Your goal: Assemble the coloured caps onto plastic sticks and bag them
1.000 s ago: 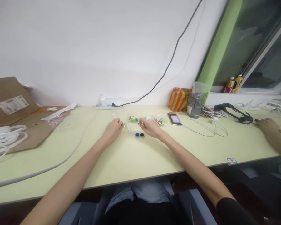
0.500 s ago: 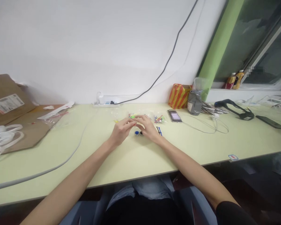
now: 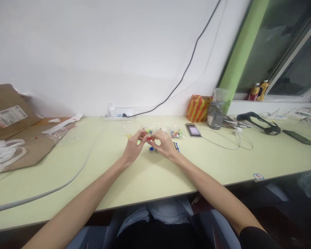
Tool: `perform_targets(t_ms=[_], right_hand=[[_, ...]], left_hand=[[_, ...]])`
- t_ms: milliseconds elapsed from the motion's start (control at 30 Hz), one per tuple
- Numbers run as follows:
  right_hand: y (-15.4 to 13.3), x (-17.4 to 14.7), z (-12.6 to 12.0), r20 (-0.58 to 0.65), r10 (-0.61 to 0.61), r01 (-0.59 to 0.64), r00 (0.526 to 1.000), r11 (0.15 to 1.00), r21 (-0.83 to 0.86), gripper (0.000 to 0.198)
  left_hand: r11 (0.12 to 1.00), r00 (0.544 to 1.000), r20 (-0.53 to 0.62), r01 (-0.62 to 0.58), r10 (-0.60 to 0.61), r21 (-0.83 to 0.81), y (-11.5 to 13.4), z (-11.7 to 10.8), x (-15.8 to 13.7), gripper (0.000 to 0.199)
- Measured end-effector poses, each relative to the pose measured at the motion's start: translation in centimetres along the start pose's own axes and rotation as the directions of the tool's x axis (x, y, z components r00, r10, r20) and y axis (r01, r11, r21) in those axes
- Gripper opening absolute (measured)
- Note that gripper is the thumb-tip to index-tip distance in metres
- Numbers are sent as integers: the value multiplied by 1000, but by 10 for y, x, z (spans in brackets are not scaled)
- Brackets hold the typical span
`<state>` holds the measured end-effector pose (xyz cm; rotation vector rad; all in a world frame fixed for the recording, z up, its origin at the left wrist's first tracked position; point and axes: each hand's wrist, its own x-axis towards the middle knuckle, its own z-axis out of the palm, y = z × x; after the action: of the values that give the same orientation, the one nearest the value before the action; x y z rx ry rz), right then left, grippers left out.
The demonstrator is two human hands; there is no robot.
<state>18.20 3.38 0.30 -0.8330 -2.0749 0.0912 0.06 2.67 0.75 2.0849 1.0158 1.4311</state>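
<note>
My left hand (image 3: 134,148) and my right hand (image 3: 165,145) meet fingertip to fingertip over the pale green table (image 3: 150,174). Between the fingers sits a small red piece (image 3: 149,138), pinched from both sides. A small blue round part (image 3: 151,149) lies on the table just below the hands. Clear bags of small coloured pins (image 3: 176,133) lie behind and to the right of my right hand. A couple of dark pins (image 3: 176,146) rest beside my right wrist.
A phone (image 3: 193,130) lies right of the bags, then a striped bag (image 3: 198,108), a grey tape roll (image 3: 214,116), looped wire (image 3: 230,137) and a black tool (image 3: 259,122). A power strip (image 3: 118,115) sits by the wall. Cardboard (image 3: 20,138) and white strapping (image 3: 3,155) lie at left.
My hands came together from apart and lifted slightly, closing on the small red piece. Another person's hand at the far right has left the view.
</note>
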Motion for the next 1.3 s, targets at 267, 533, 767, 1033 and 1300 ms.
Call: perform_targets(t_ms=[267,533,767,1033,1300], right_hand=[[-5,-1,0,-30,127,-127,991,992,6,8],[-13,1,-9,73,48,-70,996,938,341,16],[-14,2,-10,166,180,-241,969,828,507,23],[3,4,-32,362,135,-365,922,613,701,39],[32,0,-29,167,317,-327,934,944,34,11]], left_hand=[[996,992,105,80,-76,-34,3,4,1,34],[963,983,21,-182,182,198,-1,-7,3,16],[907,942,166,-327,291,265,0,-2,-1,16],[896,933,253,-328,257,301,5,2,-3,22],[836,953,156,-302,259,459,-14,-9,3,17]])
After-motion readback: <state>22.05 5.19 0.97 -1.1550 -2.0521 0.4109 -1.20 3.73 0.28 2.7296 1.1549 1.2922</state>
